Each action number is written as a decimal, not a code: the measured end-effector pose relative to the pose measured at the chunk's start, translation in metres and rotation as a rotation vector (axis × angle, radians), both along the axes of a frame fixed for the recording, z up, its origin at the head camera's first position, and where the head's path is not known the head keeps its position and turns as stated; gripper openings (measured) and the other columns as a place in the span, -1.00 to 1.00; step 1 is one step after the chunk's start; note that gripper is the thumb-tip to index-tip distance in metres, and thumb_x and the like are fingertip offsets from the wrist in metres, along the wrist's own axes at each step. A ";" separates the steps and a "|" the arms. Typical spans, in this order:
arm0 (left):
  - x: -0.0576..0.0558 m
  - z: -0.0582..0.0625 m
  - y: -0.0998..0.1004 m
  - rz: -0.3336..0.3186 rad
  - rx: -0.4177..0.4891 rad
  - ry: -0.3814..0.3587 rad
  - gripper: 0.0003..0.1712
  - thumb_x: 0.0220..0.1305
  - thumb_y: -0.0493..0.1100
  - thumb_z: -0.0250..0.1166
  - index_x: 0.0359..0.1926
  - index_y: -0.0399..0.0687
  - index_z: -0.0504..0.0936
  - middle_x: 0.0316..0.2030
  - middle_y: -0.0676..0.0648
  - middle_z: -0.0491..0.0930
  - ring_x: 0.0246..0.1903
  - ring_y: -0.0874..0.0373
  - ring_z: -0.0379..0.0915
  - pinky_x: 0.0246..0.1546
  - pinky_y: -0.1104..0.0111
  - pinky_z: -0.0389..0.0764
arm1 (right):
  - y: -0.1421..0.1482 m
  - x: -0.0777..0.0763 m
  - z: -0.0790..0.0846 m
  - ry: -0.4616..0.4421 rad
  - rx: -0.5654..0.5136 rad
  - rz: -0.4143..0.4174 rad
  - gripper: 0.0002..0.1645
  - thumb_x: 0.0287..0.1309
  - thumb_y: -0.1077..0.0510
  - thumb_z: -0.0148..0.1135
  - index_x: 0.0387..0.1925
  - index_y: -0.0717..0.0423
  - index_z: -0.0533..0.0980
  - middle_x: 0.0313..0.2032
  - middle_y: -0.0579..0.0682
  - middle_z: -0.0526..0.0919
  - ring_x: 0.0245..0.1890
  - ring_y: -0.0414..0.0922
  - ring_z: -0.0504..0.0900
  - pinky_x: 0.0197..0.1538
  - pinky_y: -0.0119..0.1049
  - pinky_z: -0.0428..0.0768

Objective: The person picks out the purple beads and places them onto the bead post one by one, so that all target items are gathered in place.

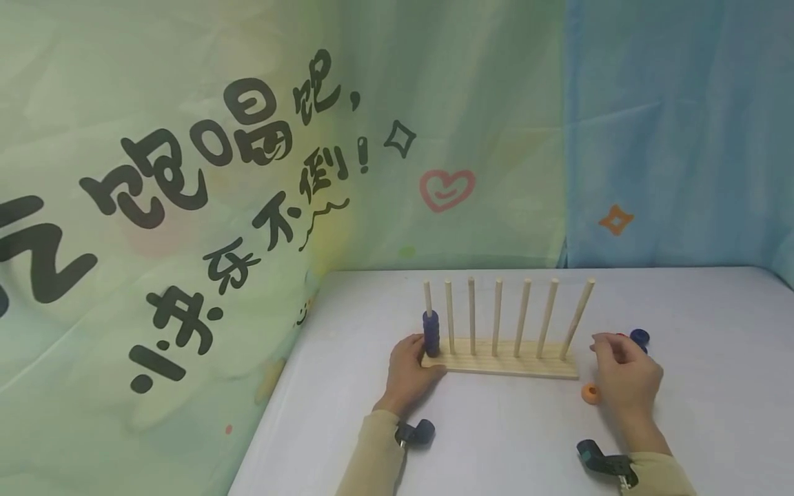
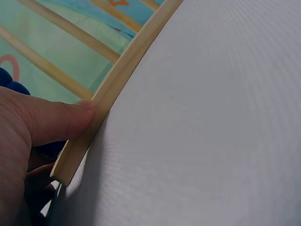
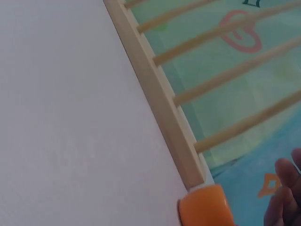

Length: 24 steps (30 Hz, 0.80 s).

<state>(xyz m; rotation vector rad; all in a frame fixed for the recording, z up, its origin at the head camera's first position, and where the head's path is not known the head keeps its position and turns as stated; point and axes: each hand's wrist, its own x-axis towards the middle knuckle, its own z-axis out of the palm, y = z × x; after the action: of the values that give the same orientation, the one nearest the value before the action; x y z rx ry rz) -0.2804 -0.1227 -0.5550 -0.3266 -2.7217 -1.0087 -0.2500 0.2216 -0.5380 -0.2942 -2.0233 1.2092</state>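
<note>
A wooden peg stand (image 1: 505, 366) with a row of upright pegs stands on the table. Several dark blue beads (image 1: 431, 334) are stacked on its leftmost peg. My left hand (image 1: 408, 372) grips the stand's left end, the thumb (image 2: 70, 120) pressing on the front edge of the base. Off the stand's right end, my right hand (image 1: 629, 375) is raised with bent, loose fingers, and I see nothing between them. In the right wrist view only its fingertips (image 3: 284, 188) show. An orange bead (image 1: 591, 394) lies beside this hand, close to the base's right corner.
Behind the right hand lie a blue bead (image 1: 639, 337) and a partly hidden red one (image 1: 621, 335). The white table (image 1: 496, 441) meets a printed green curtain (image 1: 453, 138) at the left and back, and a blue one (image 1: 676, 138) at the back right.
</note>
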 end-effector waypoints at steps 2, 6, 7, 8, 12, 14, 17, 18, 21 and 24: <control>0.000 0.000 0.000 -0.001 0.005 0.006 -0.31 -0.03 0.01 0.48 0.15 -0.14 0.59 0.12 -0.05 0.56 0.20 0.00 0.38 0.33 0.09 0.25 | 0.006 -0.002 -0.004 -0.003 -0.002 -0.046 -0.79 0.22 0.13 0.22 -0.34 0.20 0.67 -0.54 -0.69 0.43 -0.56 -0.55 0.41 -0.44 -0.65 0.28; 0.000 0.001 0.000 0.000 0.006 0.009 -0.32 -0.03 0.01 0.48 0.15 -0.15 0.59 0.12 -0.06 0.56 0.20 0.00 0.38 0.33 0.10 0.25 | 0.013 -0.003 -0.005 -0.016 -0.020 -0.117 -0.73 0.22 0.07 0.24 -0.29 0.21 0.68 -0.49 -0.66 0.43 -0.48 -0.55 0.39 -0.34 -0.64 0.28; 0.001 0.001 0.000 0.001 0.004 0.006 -0.31 -0.02 0.02 0.48 0.15 -0.15 0.59 0.12 -0.06 0.55 0.20 0.00 0.37 0.34 0.10 0.25 | 0.015 -0.003 -0.005 -0.018 -0.029 -0.123 -0.74 0.22 0.08 0.24 -0.28 0.21 0.68 -0.48 -0.58 0.49 -0.46 -0.54 0.40 -0.33 -0.64 0.29; 0.001 0.002 0.000 0.002 0.004 0.003 -0.31 -0.02 0.01 0.48 0.15 -0.15 0.59 0.12 -0.06 0.55 0.21 0.00 0.37 0.34 0.10 0.25 | 0.016 -0.002 -0.005 -0.028 -0.037 -0.133 -0.73 0.22 0.08 0.24 -0.27 0.22 0.68 -0.46 -0.48 0.57 -0.45 -0.53 0.41 -0.32 -0.64 0.29; 0.001 0.002 0.000 0.004 0.009 0.006 -0.31 -0.02 0.01 0.48 0.15 -0.15 0.59 0.12 -0.07 0.55 0.21 -0.01 0.37 0.34 0.08 0.25 | 0.022 0.000 -0.003 -0.155 -0.061 -0.155 -0.66 0.26 0.03 0.18 -0.11 0.18 0.66 -0.17 0.03 0.73 -0.17 -0.32 0.59 -0.05 -0.55 0.44; 0.000 0.002 0.000 0.005 0.009 0.004 -0.31 -0.02 0.01 0.48 0.16 -0.15 0.59 0.12 -0.07 0.55 0.21 -0.02 0.37 0.33 0.08 0.25 | 0.026 0.001 -0.003 -0.242 -0.063 -0.159 -0.59 0.28 -0.01 0.12 -0.01 0.17 0.62 0.00 0.14 0.67 0.06 -0.14 0.59 0.19 -0.35 0.44; 0.000 -0.001 -0.001 0.009 -0.003 -0.006 -0.30 -0.02 0.02 0.47 0.17 -0.14 0.58 0.13 -0.06 0.55 0.21 -0.01 0.37 0.34 0.09 0.24 | 0.032 0.001 -0.005 -0.317 -0.070 -0.151 -0.55 0.28 0.00 0.09 0.06 0.18 0.58 0.13 0.16 0.60 0.24 0.09 0.47 0.35 0.00 0.32; 0.000 -0.002 -0.001 0.009 -0.005 -0.009 -0.30 -0.02 0.02 0.47 0.17 -0.14 0.58 0.13 -0.06 0.55 0.22 -0.01 0.36 0.34 0.10 0.24 | 0.034 0.001 -0.006 -0.324 -0.067 -0.151 -0.55 0.28 0.01 0.10 0.06 0.20 0.58 0.13 0.17 0.59 0.23 0.12 0.47 0.34 0.04 0.32; -0.001 -0.003 -0.001 0.010 -0.002 -0.013 -0.30 -0.02 0.02 0.47 0.17 -0.15 0.58 0.13 -0.06 0.54 0.22 -0.01 0.36 0.35 0.09 0.23 | 0.038 0.001 -0.010 -0.324 -0.054 -0.160 -0.57 0.24 0.06 0.13 0.04 0.23 0.58 0.11 0.20 0.60 0.18 0.14 0.48 0.28 0.05 0.33; -0.001 -0.002 0.000 0.010 0.006 -0.019 -0.30 -0.02 0.01 0.48 0.18 -0.14 0.58 0.14 -0.06 0.54 0.23 0.00 0.35 0.35 0.10 0.22 | 0.041 0.000 -0.012 -0.315 -0.024 -0.168 -0.58 0.20 0.11 0.16 0.02 0.26 0.59 0.07 0.25 0.60 0.10 0.13 0.47 0.16 0.02 0.31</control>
<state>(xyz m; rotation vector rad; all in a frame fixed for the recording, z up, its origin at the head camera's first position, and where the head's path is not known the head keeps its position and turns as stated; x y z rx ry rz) -0.2815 -0.1227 -0.5573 -0.3030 -2.7340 -1.0216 -0.2504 0.2628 -0.5497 -0.6898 -2.1983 1.1384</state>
